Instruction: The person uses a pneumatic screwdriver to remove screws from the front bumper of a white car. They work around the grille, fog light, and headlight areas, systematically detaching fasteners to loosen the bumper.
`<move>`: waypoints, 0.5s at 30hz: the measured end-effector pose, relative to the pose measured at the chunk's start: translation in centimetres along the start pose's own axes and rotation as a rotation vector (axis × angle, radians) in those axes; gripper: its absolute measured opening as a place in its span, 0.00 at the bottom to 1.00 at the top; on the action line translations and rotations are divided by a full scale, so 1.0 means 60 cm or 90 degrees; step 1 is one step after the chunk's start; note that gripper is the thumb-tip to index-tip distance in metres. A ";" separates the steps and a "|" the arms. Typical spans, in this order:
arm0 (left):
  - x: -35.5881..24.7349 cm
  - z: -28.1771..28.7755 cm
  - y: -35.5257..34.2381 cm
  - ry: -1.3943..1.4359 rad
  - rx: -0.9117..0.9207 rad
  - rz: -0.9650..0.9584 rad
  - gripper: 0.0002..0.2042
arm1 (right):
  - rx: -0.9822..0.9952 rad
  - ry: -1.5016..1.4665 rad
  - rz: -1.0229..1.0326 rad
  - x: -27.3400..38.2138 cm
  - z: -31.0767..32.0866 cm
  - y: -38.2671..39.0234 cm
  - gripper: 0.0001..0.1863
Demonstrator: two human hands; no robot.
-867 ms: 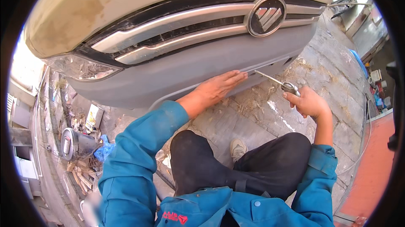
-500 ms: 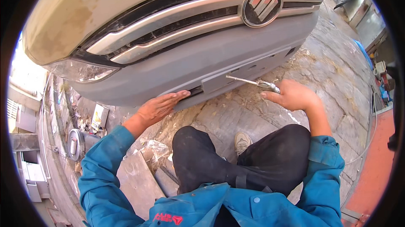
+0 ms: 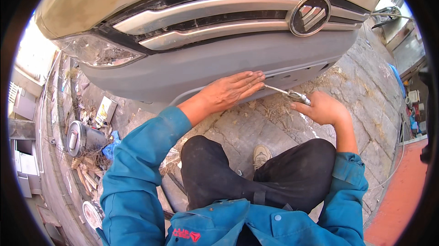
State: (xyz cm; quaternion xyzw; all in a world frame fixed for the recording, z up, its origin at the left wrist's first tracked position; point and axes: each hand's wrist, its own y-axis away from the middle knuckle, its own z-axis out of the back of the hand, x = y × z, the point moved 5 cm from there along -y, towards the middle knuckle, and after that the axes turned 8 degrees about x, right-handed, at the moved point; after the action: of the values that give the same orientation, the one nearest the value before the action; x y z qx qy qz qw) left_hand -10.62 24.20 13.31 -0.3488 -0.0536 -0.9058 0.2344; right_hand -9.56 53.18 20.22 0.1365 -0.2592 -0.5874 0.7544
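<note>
Bumper [image 3: 178, 79] ahead, I see flat, empty left fingers [image 3: 250, 80] shifted along it toward the rod-tipped tool [image 3: 298, 97] right fingers [image 3: 302, 108] clasp, seemingly working jointly.

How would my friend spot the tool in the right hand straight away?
Find the big grey bumper, then look below it in the picture for the right hand. The tool in it has a shiny body and a thin rod pointing left, toward the left hand. Grille strips are silvery too, but only the tool is thin and held.

Cracked grey paving [image 3: 372, 129] with dry straw [image 3: 339, 70], reddish surface [image 3: 398, 195] at right, bright daylight.
</note>
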 end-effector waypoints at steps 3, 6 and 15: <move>0.008 -0.006 0.065 -0.048 0.028 0.005 0.34 | -0.002 -0.025 -0.008 -0.014 -0.006 0.006 0.47; 0.015 -0.020 0.150 -0.112 0.068 0.000 0.34 | 0.004 -0.050 0.005 -0.014 -0.007 0.007 0.47; -0.099 -0.058 0.164 0.296 0.053 0.189 0.41 | 0.010 -0.013 0.083 0.047 -0.007 -0.009 0.45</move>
State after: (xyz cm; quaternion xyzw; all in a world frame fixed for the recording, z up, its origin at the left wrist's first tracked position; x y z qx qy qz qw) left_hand -4.34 16.88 6.18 -0.1260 0.0162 -0.9142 0.3849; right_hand -9.24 50.31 20.23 0.1189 -0.2800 -0.5366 0.7871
